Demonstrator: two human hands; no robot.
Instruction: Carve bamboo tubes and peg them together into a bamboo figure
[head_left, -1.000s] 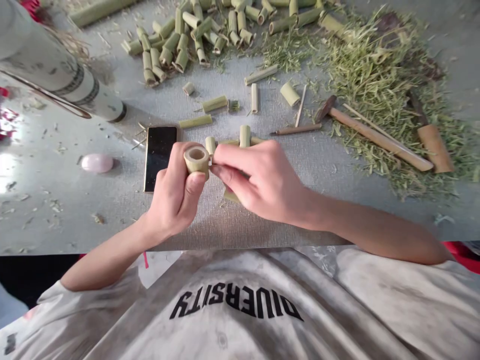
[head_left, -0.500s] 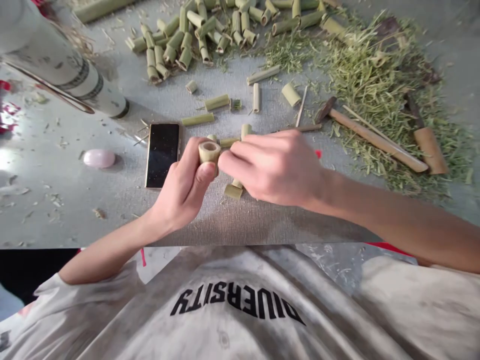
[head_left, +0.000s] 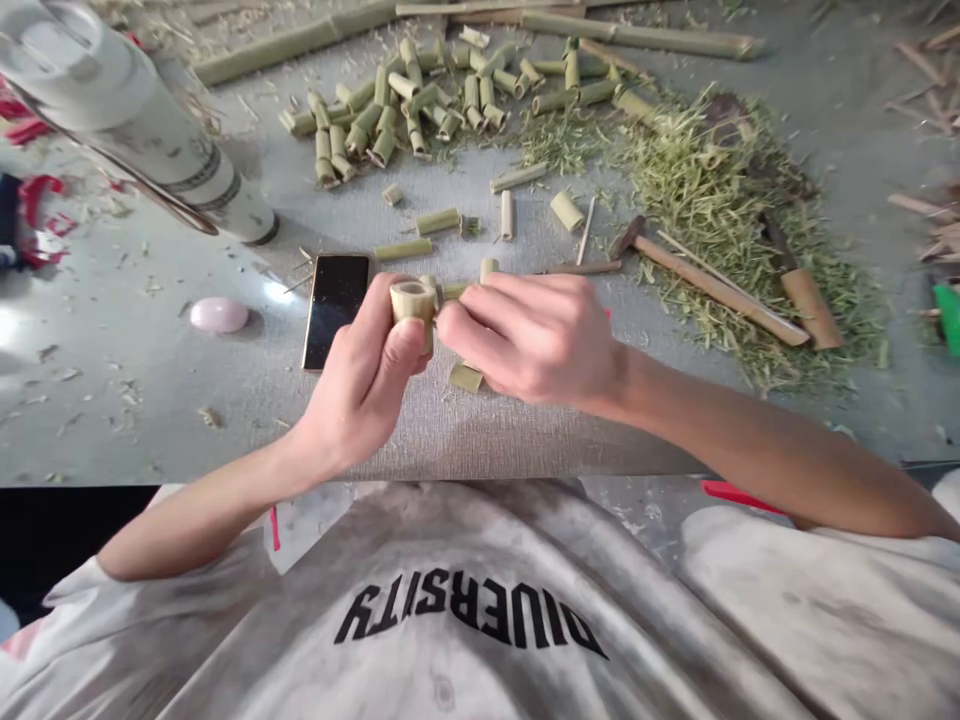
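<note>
My left hand [head_left: 367,375] is closed around a short, hollow bamboo tube [head_left: 412,308], its open end facing up toward me. Close beside it on the right, my right hand [head_left: 529,335] is closed with its fingers curled; what it holds, if anything, is hidden behind the knuckles. Below the right fingers lies a small bamboo piece [head_left: 466,377] on the table. Just past the hands, a few more bamboo bits [head_left: 489,268] show, partly covered. To the left of the left hand rests a black phone [head_left: 335,310].
Many cut bamboo pieces [head_left: 382,115] are piled at the back, before long bamboo poles [head_left: 645,36]. On the right, a hammer [head_left: 720,285] and a wooden-handled tool [head_left: 812,308] lie on green shavings [head_left: 697,170]. A white cylinder [head_left: 172,150] and a pink oval object [head_left: 219,315] are on the left.
The camera view has shifted, showing more of the table's far side and right. The bamboo tube has tilted slightly, showing more of its side; both hands keep close together.
</note>
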